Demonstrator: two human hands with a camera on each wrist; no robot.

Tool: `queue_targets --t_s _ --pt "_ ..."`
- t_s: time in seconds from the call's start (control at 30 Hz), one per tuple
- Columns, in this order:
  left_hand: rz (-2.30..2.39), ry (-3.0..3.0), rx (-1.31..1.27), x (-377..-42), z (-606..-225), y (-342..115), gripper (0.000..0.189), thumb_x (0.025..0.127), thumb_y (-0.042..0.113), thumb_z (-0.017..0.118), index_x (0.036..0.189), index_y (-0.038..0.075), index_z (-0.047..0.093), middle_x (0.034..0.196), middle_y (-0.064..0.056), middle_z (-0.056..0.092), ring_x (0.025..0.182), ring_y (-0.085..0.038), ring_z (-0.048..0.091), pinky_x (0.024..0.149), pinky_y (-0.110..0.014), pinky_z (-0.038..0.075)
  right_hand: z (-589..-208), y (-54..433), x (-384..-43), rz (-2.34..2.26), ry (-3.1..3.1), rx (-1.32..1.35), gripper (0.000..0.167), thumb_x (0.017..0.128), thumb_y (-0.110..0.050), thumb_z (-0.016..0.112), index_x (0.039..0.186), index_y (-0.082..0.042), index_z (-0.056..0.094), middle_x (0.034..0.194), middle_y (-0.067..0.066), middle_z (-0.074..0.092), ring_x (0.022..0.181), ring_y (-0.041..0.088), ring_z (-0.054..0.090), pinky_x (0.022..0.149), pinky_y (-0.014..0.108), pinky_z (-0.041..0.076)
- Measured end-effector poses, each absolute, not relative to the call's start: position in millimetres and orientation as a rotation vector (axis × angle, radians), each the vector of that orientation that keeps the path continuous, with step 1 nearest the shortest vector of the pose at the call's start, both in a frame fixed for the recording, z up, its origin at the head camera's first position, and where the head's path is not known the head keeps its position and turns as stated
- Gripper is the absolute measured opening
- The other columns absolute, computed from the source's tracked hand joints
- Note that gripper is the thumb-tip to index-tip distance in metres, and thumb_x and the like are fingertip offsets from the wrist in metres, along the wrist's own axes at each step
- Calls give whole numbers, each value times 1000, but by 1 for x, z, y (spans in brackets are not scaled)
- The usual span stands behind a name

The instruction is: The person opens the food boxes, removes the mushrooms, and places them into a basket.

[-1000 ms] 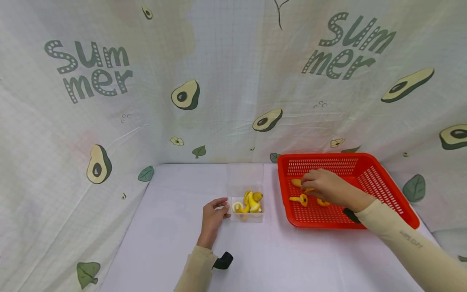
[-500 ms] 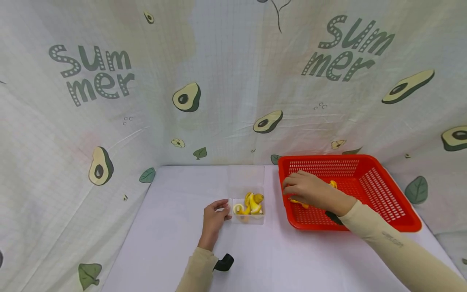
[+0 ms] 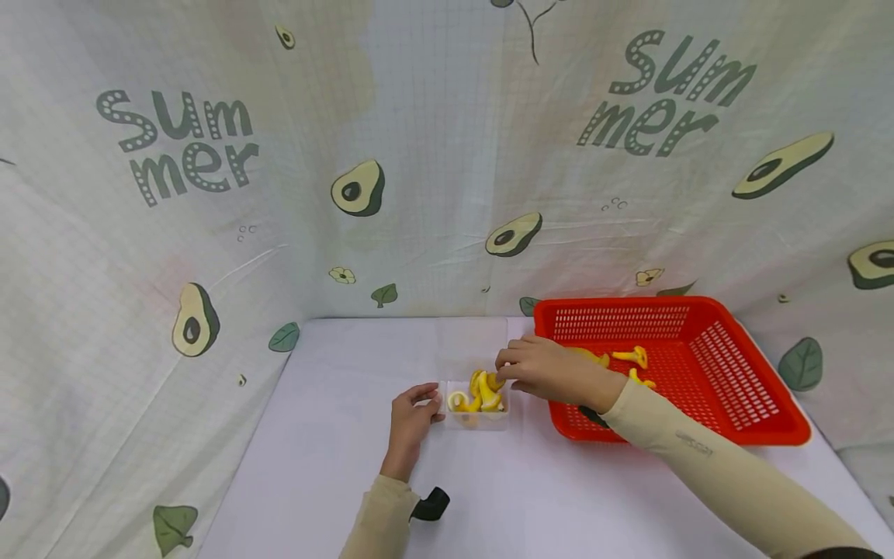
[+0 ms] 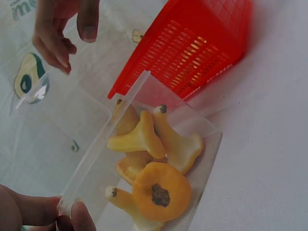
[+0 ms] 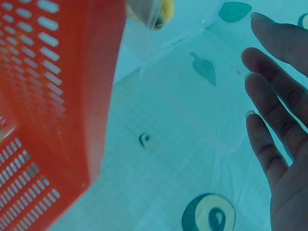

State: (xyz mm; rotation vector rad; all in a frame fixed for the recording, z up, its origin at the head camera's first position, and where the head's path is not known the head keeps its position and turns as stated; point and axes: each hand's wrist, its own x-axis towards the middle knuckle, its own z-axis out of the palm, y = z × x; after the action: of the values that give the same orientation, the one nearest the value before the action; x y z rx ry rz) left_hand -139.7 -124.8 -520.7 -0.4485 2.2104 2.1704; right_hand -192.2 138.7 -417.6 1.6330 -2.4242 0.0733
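Note:
A clear plastic box [image 3: 477, 423] with its lid folded back stands on the table. Several yellow mushrooms [image 4: 162, 191] lie in it, stems and caps pointing different ways. My left hand [image 3: 410, 423] pinches the box's left edge between thumb and fingers, seen close up in the left wrist view. Over the gap between the box and the red basket hangs my right hand [image 3: 541, 366], fingertips near the box's right side. Its fingers [image 5: 269, 94] are spread and loosely bent in the right wrist view, with nothing seen between them.
A red perforated plastic basket [image 3: 754, 380] stands to the right of the box, its near left part hidden by the right forearm. Several yellow mushrooms [image 3: 632, 356] lie in it. A printed cloth [image 3: 419, 155] hangs behind the white table [image 3: 335, 404].
My right hand has moved left, from inside the red basket across its left rim to beside the clear box. The left hand stays at the box's edge.

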Motion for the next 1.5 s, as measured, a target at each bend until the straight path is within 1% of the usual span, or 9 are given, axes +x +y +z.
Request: queue_targets --t_s 0.23,0.47,0.77,0.97,1.13,1.33,1.5 --pt "2174 2201 -453 -140 -522 -125 31 97 -7 67 127 -16 65 105 -16 64 69 -11 60 63 -21 62 -426 108 -197 44 -2443 1687 32 84 -19 91 114 -17 81 112 -1 76 104 18 68 92 28 59" --pt "2185 2195 -451 -140 -522 -125 32 97 -7 67 127 -16 65 105 -16 64 71 -12 61 63 -20 62 -435 86 -198 -63 -2422 1737 31 87 -22 89 117 -19 81 114 -3 76 107 16 69 96 26 58" --pt "2168 2210 -460 -138 -523 -124 29 97 -5 68 124 -13 68 106 -17 64 74 -17 64 64 -21 63 -446 69 -203 -131 -2419 1765 31 89 -26 87 119 -20 81 116 -6 76 107 14 68 100 25 56" --pt "2166 2216 -466 -139 -523 -124 28 97 -5 69 124 -12 69 105 -15 65 72 -15 64 63 -22 62 -452 61 -205 -224 -2414 1771 31 90 -27 86 120 -22 81 117 -6 77 107 13 67 102 25 55" --pt "2177 2208 -451 -138 -522 -124 28 96 -6 68 124 -14 68 103 -14 64 68 -12 62 62 -21 62 -457 57 -207 -247 -2415 1769 30 91 -27 86 120 -23 81 113 -8 76 104 12 66 100 23 55" --pt "2188 2203 -429 -138 -522 -125 30 97 -5 69 125 -15 66 104 -15 65 70 -12 63 62 -22 62 -468 52 -211 -258 -2414 1788 28 90 -28 87 117 -24 81 109 -9 75 101 11 66 97 22 54" --pt "2192 2196 -422 -138 -521 -125 31 97 -5 69 126 -16 66 105 -15 64 70 -12 63 63 -22 63 -476 49 -213 -225 -2409 1807 26 87 -25 90 112 -23 82 103 -8 75 95 11 67 90 21 55"
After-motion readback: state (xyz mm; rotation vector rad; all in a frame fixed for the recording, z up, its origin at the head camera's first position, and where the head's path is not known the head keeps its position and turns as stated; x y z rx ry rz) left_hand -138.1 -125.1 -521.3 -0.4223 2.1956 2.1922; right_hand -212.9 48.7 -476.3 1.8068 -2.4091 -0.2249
